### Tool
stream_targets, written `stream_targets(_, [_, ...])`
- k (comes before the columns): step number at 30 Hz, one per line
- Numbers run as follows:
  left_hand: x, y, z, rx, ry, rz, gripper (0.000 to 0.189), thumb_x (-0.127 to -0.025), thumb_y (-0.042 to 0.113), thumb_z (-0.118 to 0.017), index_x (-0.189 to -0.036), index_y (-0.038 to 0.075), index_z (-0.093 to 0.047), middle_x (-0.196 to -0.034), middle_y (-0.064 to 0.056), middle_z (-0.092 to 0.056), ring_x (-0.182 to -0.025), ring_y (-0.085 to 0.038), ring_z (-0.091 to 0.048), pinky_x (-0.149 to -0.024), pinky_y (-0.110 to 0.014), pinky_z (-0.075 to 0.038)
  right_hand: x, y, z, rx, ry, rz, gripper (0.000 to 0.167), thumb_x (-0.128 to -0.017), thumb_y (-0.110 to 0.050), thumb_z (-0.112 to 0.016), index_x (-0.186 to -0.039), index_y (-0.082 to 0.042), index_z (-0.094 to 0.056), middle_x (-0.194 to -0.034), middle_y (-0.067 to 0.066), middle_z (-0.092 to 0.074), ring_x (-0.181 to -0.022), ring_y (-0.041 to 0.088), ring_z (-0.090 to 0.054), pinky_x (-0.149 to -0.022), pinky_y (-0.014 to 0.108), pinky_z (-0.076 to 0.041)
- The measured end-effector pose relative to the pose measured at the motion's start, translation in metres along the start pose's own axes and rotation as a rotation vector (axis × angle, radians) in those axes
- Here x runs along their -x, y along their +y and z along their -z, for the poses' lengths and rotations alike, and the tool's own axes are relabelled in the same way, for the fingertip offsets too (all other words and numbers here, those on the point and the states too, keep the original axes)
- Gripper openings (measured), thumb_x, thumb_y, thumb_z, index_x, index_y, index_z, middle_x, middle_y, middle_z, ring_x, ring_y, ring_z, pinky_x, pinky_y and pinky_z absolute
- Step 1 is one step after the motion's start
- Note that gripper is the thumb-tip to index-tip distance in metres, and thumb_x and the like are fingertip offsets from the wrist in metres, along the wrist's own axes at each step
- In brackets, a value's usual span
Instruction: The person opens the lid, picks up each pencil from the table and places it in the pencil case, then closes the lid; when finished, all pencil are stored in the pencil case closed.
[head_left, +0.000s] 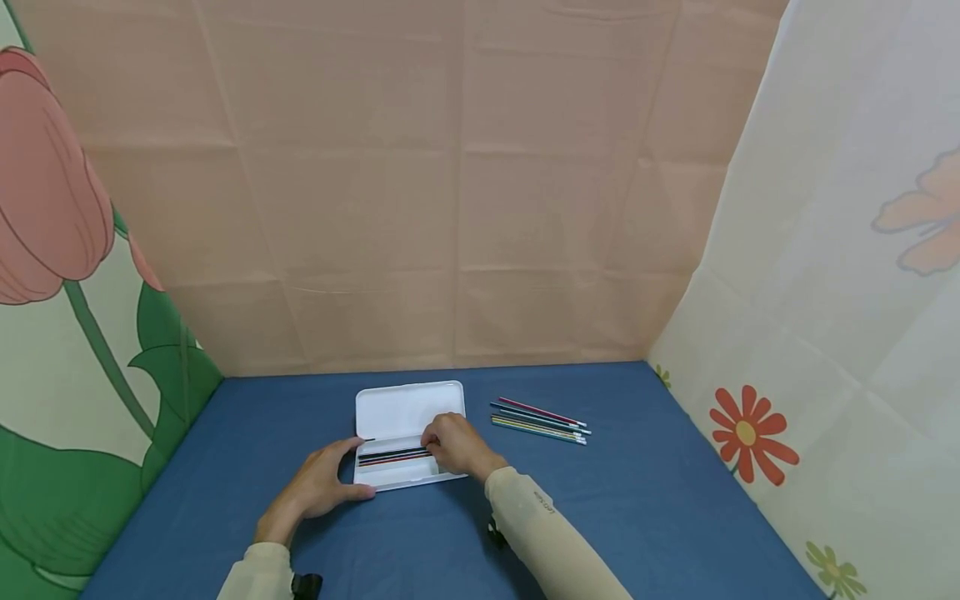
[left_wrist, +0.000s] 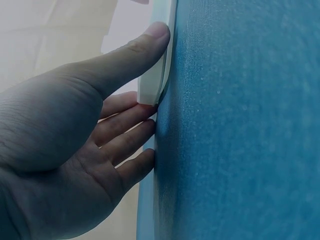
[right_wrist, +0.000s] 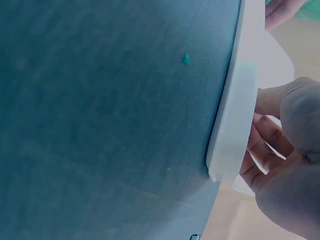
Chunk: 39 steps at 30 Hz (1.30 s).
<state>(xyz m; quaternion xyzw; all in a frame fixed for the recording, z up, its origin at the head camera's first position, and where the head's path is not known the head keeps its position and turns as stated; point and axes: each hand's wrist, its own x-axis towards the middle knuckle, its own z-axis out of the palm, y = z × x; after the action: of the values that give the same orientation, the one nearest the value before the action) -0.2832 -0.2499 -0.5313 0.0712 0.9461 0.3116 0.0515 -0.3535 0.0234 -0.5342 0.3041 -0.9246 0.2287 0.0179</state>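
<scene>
A left hand point(head_left: 318, 482), thumb and fingers spread, touches the left end of an open white, round-cornered case point(head_left: 408, 408) on a blue table point(head_left: 405, 542), while the right hand point(head_left: 457, 443), fingertips hidden and grip impossible to tell, covers dark and red pencils' point(head_left: 386, 457) ends inside.

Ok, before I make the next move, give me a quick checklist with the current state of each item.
1. White case open, lid folded back: ok.
2. Left hand steadying the case's left end: ok.
3. Pencils in the case lying lengthwise: ok.
4. Right hand gripping a pencil: cannot tell, fingertips hidden.
5. Loose pencils inside the case: not ok, they lie on the blue cloth to its right.
</scene>
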Motion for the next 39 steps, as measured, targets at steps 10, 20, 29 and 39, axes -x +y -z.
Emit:
stream_targets(10, [-0.001, 0.000, -0.002, -0.005, 0.005, -0.001, 0.104, -0.084, 0.044, -0.102, -0.164, -0.001, -0.053, -0.169, -0.034, -0.052, -0.158, -0.059, -0.048, -0.127, -0.077, -0.042, 0.001, -0.001, 0.001, -0.006, -0.005, 0.002, 0.017, -0.104, -0.002, -0.076, -0.110, -0.010, -0.090, -0.110, 0.003, -0.086, -0.096, 0.009, -0.072, -0.093, 0.026, -0.066])
stream_targets(20, [-0.001, 0.002, -0.001, -0.005, 0.009, -0.002, 0.104, -0.084, 0.044, -0.102, -0.164, -0.001, -0.052, -0.169, -0.034, -0.052, -0.158, -0.060, -0.047, -0.127, -0.077, -0.042, 0.003, -0.001, 0.003, 0.021, 0.000, 0.015, 0.018, -0.103, -0.002, -0.077, -0.114, -0.010, -0.089, -0.111, 0.003, -0.086, -0.095, 0.009, -0.071, -0.093, 0.027, -0.066])
stream_targets(29, [-0.002, -0.001, -0.001, -0.005, 0.012, -0.003, 0.105, -0.084, 0.044, -0.102, -0.164, -0.001, -0.052, -0.169, -0.034, -0.052, -0.158, -0.059, -0.048, -0.127, -0.077, -0.043, 0.005, 0.003, 0.003, 0.018, 0.016, 0.045, 0.018, -0.105, -0.003, -0.075, -0.114, -0.010, -0.088, -0.110, 0.002, -0.087, -0.093, 0.007, -0.071, -0.090, 0.025, -0.065])
stream_targets(39, [-0.001, -0.002, -0.001, -0.009, 0.009, -0.007, 0.104, -0.083, 0.044, -0.102, -0.163, -0.001, -0.053, -0.168, -0.034, -0.053, -0.157, -0.059, -0.049, -0.126, -0.077, -0.044, 0.014, 0.004, 0.011, -0.059, 0.025, 0.059, 0.016, -0.108, -0.009, -0.074, -0.119, -0.009, -0.086, -0.118, 0.005, -0.086, -0.102, 0.010, -0.073, -0.097, 0.030, -0.065])
